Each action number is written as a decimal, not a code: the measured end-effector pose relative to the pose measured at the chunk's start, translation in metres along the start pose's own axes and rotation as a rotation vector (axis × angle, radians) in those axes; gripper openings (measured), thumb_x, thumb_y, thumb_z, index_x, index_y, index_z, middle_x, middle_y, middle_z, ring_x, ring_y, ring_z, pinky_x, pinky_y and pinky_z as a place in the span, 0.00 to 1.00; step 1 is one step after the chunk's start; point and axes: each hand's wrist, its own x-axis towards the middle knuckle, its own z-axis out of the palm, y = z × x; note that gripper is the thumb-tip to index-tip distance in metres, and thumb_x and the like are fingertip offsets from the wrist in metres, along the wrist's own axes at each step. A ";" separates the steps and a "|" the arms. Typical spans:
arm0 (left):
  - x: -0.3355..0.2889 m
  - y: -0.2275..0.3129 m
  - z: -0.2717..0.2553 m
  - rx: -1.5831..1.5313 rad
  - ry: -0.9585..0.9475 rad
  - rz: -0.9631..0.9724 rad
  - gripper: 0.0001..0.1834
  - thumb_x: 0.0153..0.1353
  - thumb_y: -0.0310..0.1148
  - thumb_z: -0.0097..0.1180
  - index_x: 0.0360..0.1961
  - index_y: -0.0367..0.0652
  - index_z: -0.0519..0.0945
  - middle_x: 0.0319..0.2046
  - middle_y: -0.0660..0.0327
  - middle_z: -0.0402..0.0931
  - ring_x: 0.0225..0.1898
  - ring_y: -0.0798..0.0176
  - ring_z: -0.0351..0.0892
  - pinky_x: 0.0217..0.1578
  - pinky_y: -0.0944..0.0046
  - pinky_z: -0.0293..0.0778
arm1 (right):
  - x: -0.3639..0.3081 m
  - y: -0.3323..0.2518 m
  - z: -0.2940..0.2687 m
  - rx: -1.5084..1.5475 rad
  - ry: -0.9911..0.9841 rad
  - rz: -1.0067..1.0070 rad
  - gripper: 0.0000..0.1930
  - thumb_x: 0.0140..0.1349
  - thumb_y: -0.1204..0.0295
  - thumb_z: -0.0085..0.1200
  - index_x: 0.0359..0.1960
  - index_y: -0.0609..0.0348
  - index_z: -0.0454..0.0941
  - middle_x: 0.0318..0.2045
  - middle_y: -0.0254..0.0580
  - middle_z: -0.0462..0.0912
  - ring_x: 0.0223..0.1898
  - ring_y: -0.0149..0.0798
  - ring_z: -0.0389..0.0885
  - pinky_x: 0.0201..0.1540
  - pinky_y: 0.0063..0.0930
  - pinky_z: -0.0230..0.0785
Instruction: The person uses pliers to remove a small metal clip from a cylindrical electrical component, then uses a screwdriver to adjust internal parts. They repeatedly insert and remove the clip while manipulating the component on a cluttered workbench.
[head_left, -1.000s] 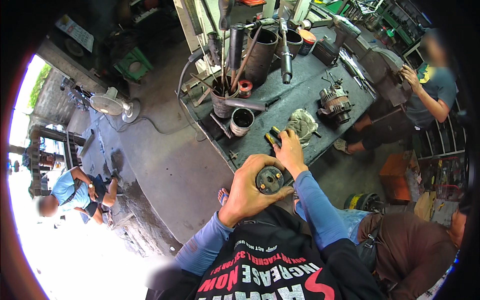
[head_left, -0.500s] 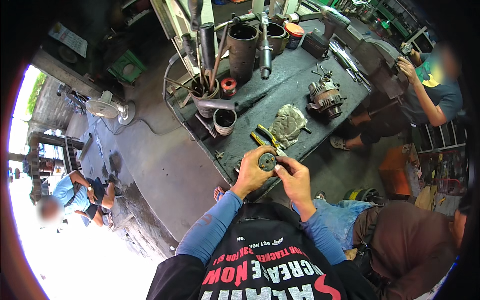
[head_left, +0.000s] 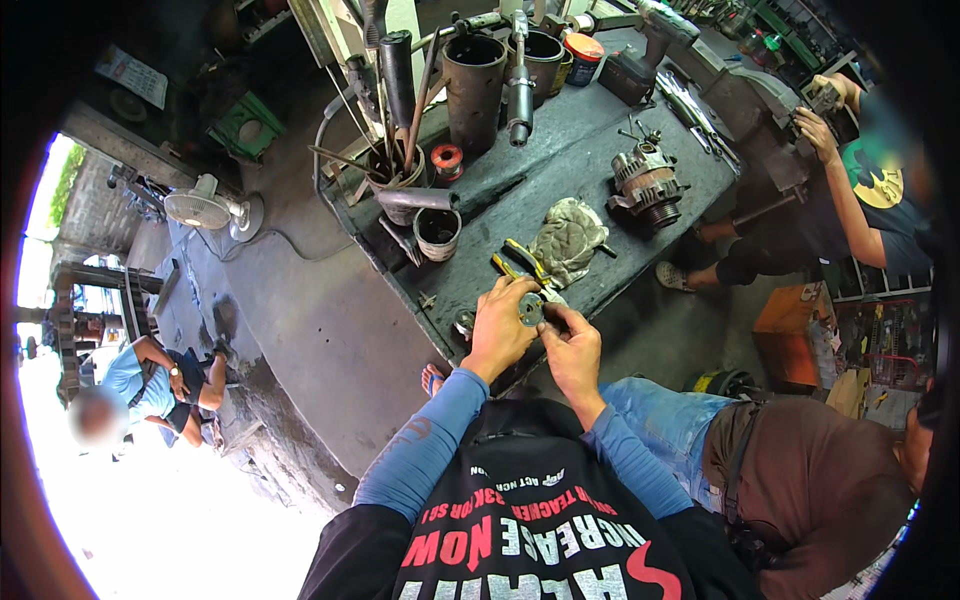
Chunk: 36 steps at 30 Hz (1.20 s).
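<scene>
Small round part [head_left: 531, 309]: I have it in the left hand [head_left: 500, 325], fingers curled around its rim, held up near the near edge of the counter [head_left: 590, 160]. The right hand [head_left: 572, 355] is drawn narrow, thumb and fingertips against the part's right side; whether they pinch it or a smaller piece, I cannot tell.

Progress, my judgement: partway. Done: part picked up, face exposed between both hands. Left: the handwork on it looks unfinished, and it is not yet set down. The pliers [head_left: 524, 256] lie on the counter beyond the left hand, beside a crumpled cloth [head_left: 568, 242]; neither is in use. The alternator-like unit [head_left: 648, 183] sits farther right, untouched.

Writing: bold white and red lettering on my black shirt [head_left: 478, 440], legible but not transcribed here. Wall sheet [head_left: 130, 78], upper left: print too small for me. Red-lidded tub [head_left: 583, 62]: label unreadable.
</scene>
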 end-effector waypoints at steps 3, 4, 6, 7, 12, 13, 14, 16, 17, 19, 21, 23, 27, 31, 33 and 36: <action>0.000 0.003 -0.009 -0.022 -0.102 -0.174 0.33 0.54 0.30 0.77 0.64 0.45 0.83 0.63 0.51 0.83 0.66 0.41 0.80 0.68 0.46 0.71 | -0.003 0.003 0.006 -0.012 -0.018 -0.005 0.17 0.67 0.80 0.68 0.57 0.68 0.88 0.47 0.47 0.92 0.42 0.32 0.88 0.47 0.28 0.81; 0.000 0.004 -0.013 -0.025 -0.118 -0.183 0.34 0.54 0.30 0.77 0.65 0.45 0.82 0.64 0.49 0.83 0.66 0.40 0.81 0.68 0.46 0.73 | -0.004 0.002 0.007 -0.028 -0.026 -0.005 0.17 0.68 0.81 0.67 0.58 0.70 0.87 0.49 0.47 0.91 0.45 0.32 0.88 0.50 0.27 0.81; 0.001 0.009 -0.021 -0.032 -0.153 -0.201 0.35 0.55 0.30 0.77 0.67 0.45 0.82 0.65 0.45 0.82 0.67 0.37 0.81 0.68 0.46 0.77 | -0.007 -0.001 0.007 -0.061 -0.040 -0.006 0.18 0.71 0.83 0.66 0.61 0.73 0.85 0.54 0.47 0.90 0.50 0.30 0.88 0.55 0.24 0.81; 0.002 0.014 -0.024 0.014 -0.183 -0.227 0.41 0.55 0.30 0.77 0.72 0.42 0.77 0.67 0.43 0.81 0.68 0.37 0.80 0.69 0.46 0.76 | -0.007 0.001 0.006 -0.039 -0.042 0.001 0.17 0.71 0.84 0.65 0.61 0.73 0.85 0.54 0.47 0.90 0.51 0.30 0.88 0.55 0.25 0.82; -0.010 0.014 -0.054 -0.040 -0.151 -0.041 0.48 0.53 0.33 0.80 0.76 0.40 0.73 0.70 0.42 0.78 0.73 0.39 0.76 0.73 0.49 0.72 | -0.008 0.009 -0.003 0.186 -0.013 0.128 0.15 0.74 0.82 0.63 0.59 0.72 0.85 0.49 0.44 0.91 0.48 0.31 0.89 0.53 0.25 0.82; -0.015 0.016 -0.072 -0.055 -0.152 -0.045 0.48 0.53 0.33 0.80 0.75 0.40 0.73 0.70 0.42 0.78 0.73 0.40 0.76 0.74 0.49 0.72 | -0.006 0.014 -0.011 0.180 -0.001 0.141 0.14 0.73 0.82 0.63 0.59 0.72 0.86 0.49 0.44 0.91 0.47 0.31 0.89 0.53 0.25 0.82; -0.019 0.014 -0.087 -0.070 -0.151 -0.046 0.47 0.52 0.33 0.80 0.75 0.40 0.74 0.70 0.43 0.78 0.74 0.41 0.76 0.74 0.50 0.71 | -0.003 0.020 -0.020 0.174 0.012 0.151 0.14 0.73 0.82 0.63 0.58 0.71 0.86 0.48 0.43 0.91 0.47 0.31 0.89 0.53 0.25 0.82; -0.031 0.000 -0.106 0.013 -0.110 -0.120 0.44 0.53 0.32 0.78 0.73 0.41 0.76 0.67 0.45 0.80 0.70 0.40 0.78 0.72 0.48 0.73 | 0.008 0.038 -0.043 0.078 0.091 0.132 0.11 0.72 0.82 0.63 0.53 0.70 0.88 0.46 0.42 0.92 0.45 0.29 0.89 0.51 0.25 0.81; -0.034 -0.002 -0.111 0.007 -0.107 -0.140 0.42 0.54 0.31 0.77 0.72 0.42 0.77 0.66 0.46 0.81 0.69 0.40 0.79 0.71 0.48 0.73 | 0.012 0.045 -0.053 -0.049 0.152 0.114 0.11 0.71 0.81 0.64 0.53 0.68 0.88 0.44 0.41 0.91 0.41 0.29 0.88 0.47 0.25 0.80; -0.038 -0.001 -0.118 0.003 -0.101 -0.180 0.38 0.54 0.30 0.76 0.69 0.42 0.79 0.62 0.46 0.83 0.66 0.41 0.81 0.69 0.49 0.75 | 0.019 0.049 -0.062 -0.254 0.200 0.049 0.12 0.69 0.79 0.66 0.52 0.66 0.89 0.42 0.40 0.91 0.37 0.30 0.87 0.44 0.28 0.80; -0.041 -0.003 -0.109 -0.029 -0.076 -0.177 0.35 0.55 0.29 0.75 0.66 0.42 0.81 0.59 0.47 0.84 0.64 0.41 0.83 0.67 0.49 0.76 | 0.028 0.045 -0.061 -0.414 0.170 -0.045 0.12 0.67 0.77 0.68 0.51 0.64 0.89 0.39 0.42 0.90 0.37 0.34 0.88 0.44 0.31 0.81; -0.041 -0.009 -0.101 -0.009 -0.031 -0.168 0.32 0.57 0.25 0.72 0.66 0.43 0.83 0.59 0.52 0.86 0.59 0.52 0.86 0.60 0.54 0.81 | 0.046 0.022 -0.053 -0.522 0.136 -0.095 0.15 0.63 0.78 0.68 0.52 0.62 0.89 0.40 0.48 0.86 0.42 0.51 0.89 0.49 0.41 0.82; -0.024 -0.001 -0.092 -0.054 0.038 -0.171 0.31 0.58 0.21 0.67 0.65 0.45 0.84 0.56 0.53 0.87 0.54 0.54 0.88 0.57 0.56 0.82 | 0.090 0.001 -0.037 -0.675 0.145 -0.370 0.25 0.60 0.80 0.64 0.61 0.55 0.86 0.54 0.52 0.82 0.56 0.57 0.84 0.56 0.48 0.81; -0.005 0.006 -0.092 -0.041 -0.048 -0.103 0.29 0.59 0.20 0.62 0.64 0.41 0.83 0.60 0.48 0.84 0.60 0.44 0.85 0.61 0.51 0.81 | 0.126 0.003 -0.032 -0.953 -0.116 -0.442 0.24 0.60 0.80 0.63 0.60 0.48 0.87 0.56 0.51 0.80 0.59 0.57 0.82 0.60 0.51 0.80; 0.003 -0.001 -0.090 -0.024 -0.069 -0.072 0.29 0.60 0.20 0.60 0.65 0.41 0.83 0.62 0.48 0.83 0.61 0.44 0.84 0.61 0.51 0.80 | 0.142 0.003 -0.030 -0.950 -0.199 -0.398 0.21 0.61 0.80 0.62 0.56 0.49 0.88 0.54 0.50 0.81 0.58 0.56 0.83 0.58 0.52 0.81; 0.016 -0.011 -0.089 0.049 -0.041 0.032 0.30 0.61 0.19 0.62 0.67 0.45 0.82 0.60 0.53 0.84 0.54 0.52 0.87 0.53 0.56 0.83 | 0.164 -0.015 -0.021 -0.782 -0.013 -0.588 0.12 0.64 0.77 0.63 0.48 0.52 0.87 0.48 0.49 0.80 0.54 0.58 0.84 0.52 0.51 0.82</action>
